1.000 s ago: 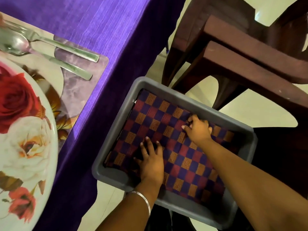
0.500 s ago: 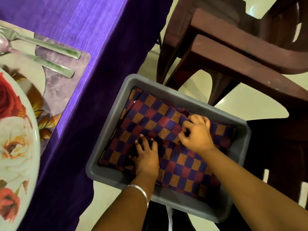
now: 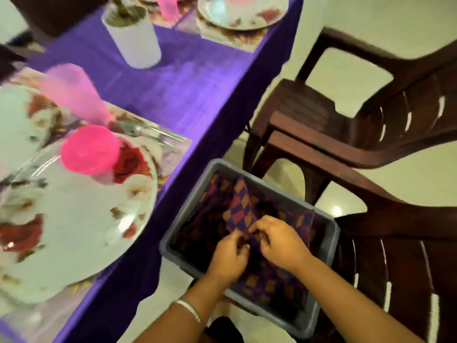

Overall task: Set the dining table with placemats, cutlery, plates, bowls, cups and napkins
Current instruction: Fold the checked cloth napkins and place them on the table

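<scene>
Floor (image 3: 371, 28): pale, glossy, with one small bright light reflection (image 3: 336, 211) between the chairs. Two dark brown plastic armchairs, one upper right (image 3: 371, 115), one lower right (image 3: 395, 256), slatted backs. Table under purple tablecloth (image 3: 188, 95), left.

purple-clothed table (image 3: 188, 95) bears placemats (image 3: 173, 149), floral plates (image 3: 74, 219), white cup (image 3: 133, 38).

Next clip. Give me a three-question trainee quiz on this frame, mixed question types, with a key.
1. True or false: the checkered cloth lies flat on the purple tablecloth.
2. What colour is the cup on the floral plate?
3. The left hand and right hand are: A) pinching the cloth, B) holding cutlery, C) resting on a chair.

Key: 1 false, it is in the grey bin; 2 pink; 3 A.
</scene>
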Tool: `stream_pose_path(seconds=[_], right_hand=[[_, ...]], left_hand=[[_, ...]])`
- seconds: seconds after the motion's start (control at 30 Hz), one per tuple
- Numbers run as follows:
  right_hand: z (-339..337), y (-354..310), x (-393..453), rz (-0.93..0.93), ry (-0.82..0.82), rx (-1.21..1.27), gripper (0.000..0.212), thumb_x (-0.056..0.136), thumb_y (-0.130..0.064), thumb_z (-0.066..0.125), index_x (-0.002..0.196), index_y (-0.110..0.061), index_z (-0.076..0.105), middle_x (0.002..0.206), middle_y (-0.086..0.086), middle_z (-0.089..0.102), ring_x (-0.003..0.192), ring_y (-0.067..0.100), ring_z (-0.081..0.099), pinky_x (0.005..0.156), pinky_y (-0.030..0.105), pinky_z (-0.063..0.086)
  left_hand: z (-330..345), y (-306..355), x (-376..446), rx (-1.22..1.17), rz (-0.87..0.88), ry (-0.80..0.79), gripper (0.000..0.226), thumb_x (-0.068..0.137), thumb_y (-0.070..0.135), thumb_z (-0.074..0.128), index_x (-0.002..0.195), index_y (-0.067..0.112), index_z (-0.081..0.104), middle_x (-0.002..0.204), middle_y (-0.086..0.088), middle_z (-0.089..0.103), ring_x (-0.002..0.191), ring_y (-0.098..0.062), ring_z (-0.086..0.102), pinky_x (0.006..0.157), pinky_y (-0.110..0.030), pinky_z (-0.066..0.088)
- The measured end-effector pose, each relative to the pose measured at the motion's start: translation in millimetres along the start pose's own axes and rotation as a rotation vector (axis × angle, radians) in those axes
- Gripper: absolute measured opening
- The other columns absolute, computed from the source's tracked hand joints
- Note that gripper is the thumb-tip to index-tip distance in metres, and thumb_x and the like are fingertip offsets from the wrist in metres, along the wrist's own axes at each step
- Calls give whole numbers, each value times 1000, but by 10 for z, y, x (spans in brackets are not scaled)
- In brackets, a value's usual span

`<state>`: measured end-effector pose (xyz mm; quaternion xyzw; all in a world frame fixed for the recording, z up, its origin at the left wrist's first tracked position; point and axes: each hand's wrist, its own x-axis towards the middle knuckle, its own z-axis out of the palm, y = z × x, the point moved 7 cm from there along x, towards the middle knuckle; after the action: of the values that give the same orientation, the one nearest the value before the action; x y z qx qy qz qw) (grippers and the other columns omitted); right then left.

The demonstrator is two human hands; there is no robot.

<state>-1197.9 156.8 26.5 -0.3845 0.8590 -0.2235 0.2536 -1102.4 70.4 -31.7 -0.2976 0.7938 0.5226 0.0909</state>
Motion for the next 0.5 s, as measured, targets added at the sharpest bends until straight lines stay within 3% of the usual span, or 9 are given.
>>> stream_pose_path(seconds=[0.07, 0.13, 0.2, 0.3, 0.4, 0.5], right_hand=[[-187, -393, -209, -34, -12, 42, 37, 77, -11, 47, 104, -21, 69, 102, -2, 59, 98, 22, 61, 84, 36, 51], [-469, -917, -495, -99, -18, 69, 38, 81, -9, 47, 110, -17, 70, 106, 0, 60, 104, 22, 60, 92, 33, 47], [-759, -1529, -829, -210, -80, 18, 41, 83, -4, 48, 119, -11, 66, 114, 6, 59, 109, 23, 56, 96, 31, 44], [-1241, -2536, -1414, -459, -140, -155, 37, 74, -1, 51, 107, -6, 67, 98, 9, 58, 98, 26, 55, 80, 33, 45], [-1707, -3533, -2011, -700, -45, -252, 27, 66, -2, 54, 89, -9, 66, 88, 8, 62, 86, 27, 59, 71, 35, 50], [-2065, -4441, -2530, -879, 186, -409, 29, 73, -8, 57, 98, -15, 70, 96, 9, 67, 94, 28, 62, 74, 29, 47]], left_hand=[[-109, 377, -504, -132, 63, 44, 30, 77, 22, 60, 106, 18, 60, 89, 5, 68, 80, -1, 63, 76, -28, 51], [-274, 713, -1086, -255, 86, 56, 48, 72, 28, 73, 115, 26, 52, 100, 2, 70, 92, -9, 67, 83, -39, 55], [-487, 1048, -1663, -317, 122, 63, 68, 64, 38, 83, 119, 37, 43, 113, 4, 67, 103, -9, 66, 88, -38, 55], [-1023, 1598, -2492, -230, 236, 318, 77, 54, 53, 80, 118, 41, 40, 113, 17, 63, 102, 4, 62, 86, -27, 54], [-1703, 2062, -3332, -114, 368, 674, 57, 55, 52, 62, 109, 40, 46, 98, 21, 60, 86, 14, 56, 79, -26, 53], [-2352, 2405, -4217, 10, 417, 943, 27, 63, 42, 52, 89, 34, 56, 83, 12, 65, 73, -2, 59, 71, -34, 51]])
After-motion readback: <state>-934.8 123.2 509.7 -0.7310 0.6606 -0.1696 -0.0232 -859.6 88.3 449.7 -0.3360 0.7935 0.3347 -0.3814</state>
